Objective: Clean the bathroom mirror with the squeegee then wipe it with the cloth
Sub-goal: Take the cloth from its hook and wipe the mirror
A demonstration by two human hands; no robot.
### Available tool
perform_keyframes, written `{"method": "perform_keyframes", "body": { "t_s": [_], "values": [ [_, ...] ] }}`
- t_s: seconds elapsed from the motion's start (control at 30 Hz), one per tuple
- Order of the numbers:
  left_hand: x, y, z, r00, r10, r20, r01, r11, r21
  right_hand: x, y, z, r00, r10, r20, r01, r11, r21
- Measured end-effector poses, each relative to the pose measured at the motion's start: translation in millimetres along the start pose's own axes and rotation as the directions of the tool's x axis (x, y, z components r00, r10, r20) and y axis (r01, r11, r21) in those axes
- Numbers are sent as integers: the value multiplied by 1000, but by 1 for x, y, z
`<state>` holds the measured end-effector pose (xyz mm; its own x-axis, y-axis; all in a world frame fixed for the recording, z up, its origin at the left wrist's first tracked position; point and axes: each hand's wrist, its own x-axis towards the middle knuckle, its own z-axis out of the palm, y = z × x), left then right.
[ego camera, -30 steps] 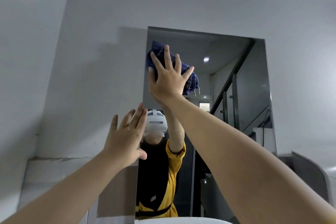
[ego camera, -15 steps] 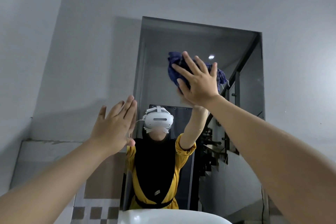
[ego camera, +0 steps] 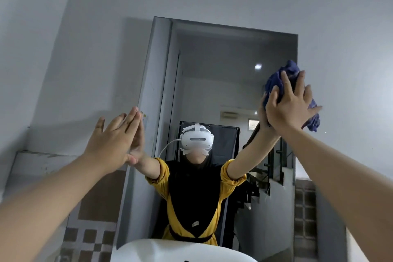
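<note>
The wiping step is in hand, to judge by the tool in use: no squeegee shows anywhere in view, and the person works the mirror (ego camera: 223,83) with the dark blue cloth (ego camera: 286,80). The right hand (ego camera: 287,108) presses the bunched cloth flat against the glass at the mirror's right edge, near its upper right corner, fingers spread and nearly straight over the fabric, part of which hangs out beside the palm. The left hand (ego camera: 112,144) holds nothing; its fingers are straight and its fingertips meet the mirror's left edge, apparently bracing there. The white basin (ego camera: 180,251) sits below the mirror's bottom edge. The next move likely calls for drawing the cloth down or back across the glass with steady pressure, keeping the fabric under the palm so that it does not slip out.
</note>
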<state>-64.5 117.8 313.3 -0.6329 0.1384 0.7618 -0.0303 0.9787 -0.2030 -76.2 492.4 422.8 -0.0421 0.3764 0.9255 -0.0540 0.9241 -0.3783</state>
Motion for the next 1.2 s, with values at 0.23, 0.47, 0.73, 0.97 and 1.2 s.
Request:
{"method": "perform_keyframes", "body": {
  "t_s": [0.23, 0.47, 0.73, 0.97, 1.2],
  "values": [
    [-6, 1, -2, 992, 17, -128, -20, 1000, -24, -43, -44, 7, 960, 279, 36, -281, 957, 70],
    [-28, -5, 9, 994, 87, -72, -93, 993, -79, -89, -117, 19, 994, 101, 53, -106, 989, 99],
    [-27, -21, 40, 974, 191, -125, -204, 973, -106, -119, -208, 42, 986, -159, 56, 154, 984, 95],
    [-36, -28, 56, 952, 216, -218, -250, 958, -140, -134, -234, 51, 846, -531, 43, 530, 847, 39],
    [-38, -28, 57, 950, 209, -231, -251, 953, -171, -136, -185, 44, 503, -854, 133, 863, 505, -23]
  ]
}}
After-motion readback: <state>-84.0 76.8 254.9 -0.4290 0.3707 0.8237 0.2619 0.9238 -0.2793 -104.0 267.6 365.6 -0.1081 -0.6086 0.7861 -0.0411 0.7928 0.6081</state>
